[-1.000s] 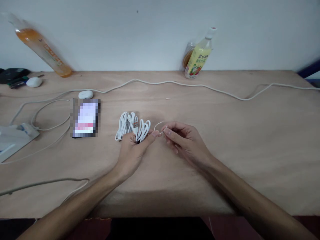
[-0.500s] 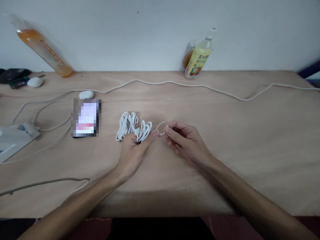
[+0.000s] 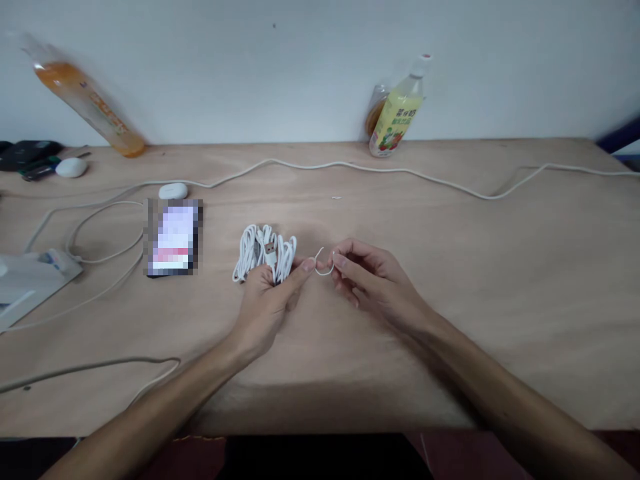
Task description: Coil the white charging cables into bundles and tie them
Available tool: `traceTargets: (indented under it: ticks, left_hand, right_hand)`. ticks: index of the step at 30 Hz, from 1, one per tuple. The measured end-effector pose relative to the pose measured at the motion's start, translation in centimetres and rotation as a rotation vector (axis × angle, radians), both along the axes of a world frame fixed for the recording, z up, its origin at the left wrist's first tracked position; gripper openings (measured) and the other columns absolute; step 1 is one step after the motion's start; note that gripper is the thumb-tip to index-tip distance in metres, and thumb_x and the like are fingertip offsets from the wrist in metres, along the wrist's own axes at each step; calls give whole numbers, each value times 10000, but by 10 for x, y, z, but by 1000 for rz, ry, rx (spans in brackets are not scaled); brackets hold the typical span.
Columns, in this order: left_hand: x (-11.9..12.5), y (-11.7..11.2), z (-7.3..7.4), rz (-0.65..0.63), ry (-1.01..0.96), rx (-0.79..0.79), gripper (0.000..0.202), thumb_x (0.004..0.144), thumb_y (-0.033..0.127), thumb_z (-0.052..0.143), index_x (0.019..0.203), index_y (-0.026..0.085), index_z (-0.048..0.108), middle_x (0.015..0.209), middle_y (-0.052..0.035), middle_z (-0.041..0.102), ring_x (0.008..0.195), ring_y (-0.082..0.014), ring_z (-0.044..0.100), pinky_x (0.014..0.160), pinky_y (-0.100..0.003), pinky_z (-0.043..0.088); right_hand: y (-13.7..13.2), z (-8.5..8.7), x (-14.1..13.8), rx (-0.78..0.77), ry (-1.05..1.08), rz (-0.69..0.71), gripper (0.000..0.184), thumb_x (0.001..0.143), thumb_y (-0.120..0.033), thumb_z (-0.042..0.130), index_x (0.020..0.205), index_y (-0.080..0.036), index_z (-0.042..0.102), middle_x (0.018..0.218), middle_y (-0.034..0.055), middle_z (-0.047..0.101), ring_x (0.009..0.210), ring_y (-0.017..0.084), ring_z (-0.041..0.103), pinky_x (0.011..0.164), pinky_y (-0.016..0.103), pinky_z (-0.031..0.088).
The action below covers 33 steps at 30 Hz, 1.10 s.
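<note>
White tie (image 3: 325, 274) could slip away if the pinch is too loose, and the white cable (image 3: 271, 259) might then come undone. It curves between the hands: the right hand (image 3: 377, 280) pinches one end, finger and thumb closed, and the left hand (image 3: 265, 300) curls around the cable, thumb tip beside the tie.

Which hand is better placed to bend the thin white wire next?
Probably the right hand: it pinches one end of the thin white wire and holds no cable, while the left hand is occupied with white cables.
</note>
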<state>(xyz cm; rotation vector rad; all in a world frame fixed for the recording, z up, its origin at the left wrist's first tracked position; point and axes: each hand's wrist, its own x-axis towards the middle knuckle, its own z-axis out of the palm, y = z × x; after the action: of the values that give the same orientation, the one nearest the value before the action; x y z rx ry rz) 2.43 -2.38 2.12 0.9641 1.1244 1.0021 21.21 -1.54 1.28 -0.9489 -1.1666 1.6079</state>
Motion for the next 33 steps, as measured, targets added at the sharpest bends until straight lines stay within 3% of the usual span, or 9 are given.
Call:
traceTargets:
  ticks: [8, 19, 33]
  left_hand:
    - [0, 2, 2, 56, -47, 11, 355, 829, 523, 898, 831, 183, 795, 517, 110, 301, 503, -87, 162, 471, -283, 105]
    - [2, 0, 1, 40, -54, -29, 378, 817, 539, 913, 817, 183, 784, 509, 112, 295, 496, -79, 168, 481, -287, 102]
    - [1, -1, 1, -30, -61, -12, 379, 851, 545, 892, 798, 192, 765, 521, 106, 291, 496, -81, 163, 480, -286, 100]
  right_hand:
    - [-3, -7, -4, -105, 84, 37, 324, 938, -519, 845, 926, -210, 749, 768, -22, 674, 528, 71, 502, 430, 196, 381]
    - [-2, -11, -5, -80, 93, -5, 350, 908, -535, 876, 908, -215, 734, 747, -36, 665, 491, 63, 482, 410, 202, 373]
    - [-4, -2, -6, -159, 160, -1, 354, 857, -520, 918, 859, -219, 733, 748, -21, 682, 512, 73, 480, 412, 191, 396]
